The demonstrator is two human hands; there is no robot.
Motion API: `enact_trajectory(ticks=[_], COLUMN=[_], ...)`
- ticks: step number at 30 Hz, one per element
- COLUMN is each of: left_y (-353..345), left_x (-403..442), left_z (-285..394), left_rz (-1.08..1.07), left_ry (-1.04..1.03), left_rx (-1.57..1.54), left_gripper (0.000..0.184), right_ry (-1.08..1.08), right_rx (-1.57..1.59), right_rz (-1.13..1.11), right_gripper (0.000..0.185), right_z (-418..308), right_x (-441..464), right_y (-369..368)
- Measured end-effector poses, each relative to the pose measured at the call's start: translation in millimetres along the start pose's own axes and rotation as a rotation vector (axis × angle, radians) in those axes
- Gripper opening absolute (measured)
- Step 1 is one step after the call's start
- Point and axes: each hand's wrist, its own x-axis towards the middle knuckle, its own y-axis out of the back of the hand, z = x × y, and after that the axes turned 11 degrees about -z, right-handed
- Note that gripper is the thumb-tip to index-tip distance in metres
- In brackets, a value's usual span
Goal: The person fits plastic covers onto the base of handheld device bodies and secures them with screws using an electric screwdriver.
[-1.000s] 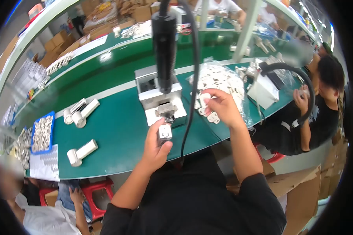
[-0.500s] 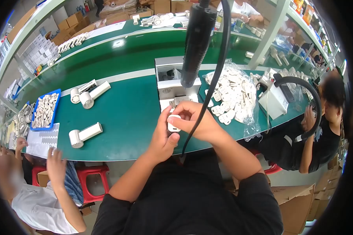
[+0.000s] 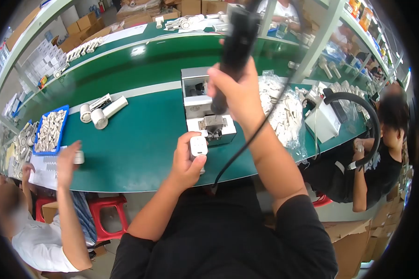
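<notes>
My left hand (image 3: 186,162) grips a white plastic part (image 3: 199,145), its flat face with small holes turned up, near the table's front edge. Wrapped round a hanging black electric screwdriver (image 3: 237,46) is my right hand (image 3: 239,90), above the grey metal machine (image 3: 198,100). The screwdriver's lower end hangs over the machine's front, up and to the right of the white part. A plastic bag of white covers (image 3: 281,111) lies right of the machine, partly behind my right forearm.
Two white handheld devices (image 3: 108,110) lie at the left, near a blue tray (image 3: 62,135) of small parts. A co-worker's hand (image 3: 67,162) reaches over the table's left end. Another co-worker (image 3: 384,153) sits at the right, near a black flexible hose (image 3: 375,116).
My right hand has left the white part and moved up to grasp the screwdriver. At the left, the co-worker's hand is now at the device that lay there, which has moved left.
</notes>
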Motion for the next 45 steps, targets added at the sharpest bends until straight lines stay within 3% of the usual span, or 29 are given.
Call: enact_trajectory(ticks=[2,9,15,25,29,31,41,45], left_y=[1.4,2.2,0.6,0.5,-3.1,-2.8,-4.0,-1.9], left_x=[-1.2,-1.1,-0.9,-0.3,1.1,2.8,3.2,0.9], left_z=[-2.3,0.0,2.7,-4.4,-0.6,-7.6,3.0,2.0], left_rz=[0.020,0.014,0.012,-0.039,-0.029,-0.021,-0.011,0.008], left_ry=[0.001,0.003,0.021,0.034,0.049,-0.042,0.009,0.038], left_rx=[-0.029,-0.066,-0.086,-0.010,-0.029,0.028,-0.133,-0.078], left_gripper=[0.052,0.056,0.056,0.048,0.049,0.049,0.051,0.058], right_ry=[-0.106,-0.185,-0.333,0.044,-0.096,-0.078,-0.067,0.038], right_rx=[0.035,0.055,0.063,0.218,0.124,0.159,0.139,0.153], right_rz=[0.044,0.048,-0.163,-0.163,-0.140,-0.164,-0.235,-0.071], right_gripper=[0.048,0.042,0.042,0.045,0.047,0.047,0.052,0.051], right_z=[-3.6,24.6,7.7,-58.9,-48.1,-44.8,-45.9,-41.1], right_x=[-10.9,-31.0,-40.8,-20.2,-21.4,-21.7,-24.9,-21.5], right_y=[-4.4,2.6,5.5,-24.8,-32.4,-32.9,-32.9,-16.4])
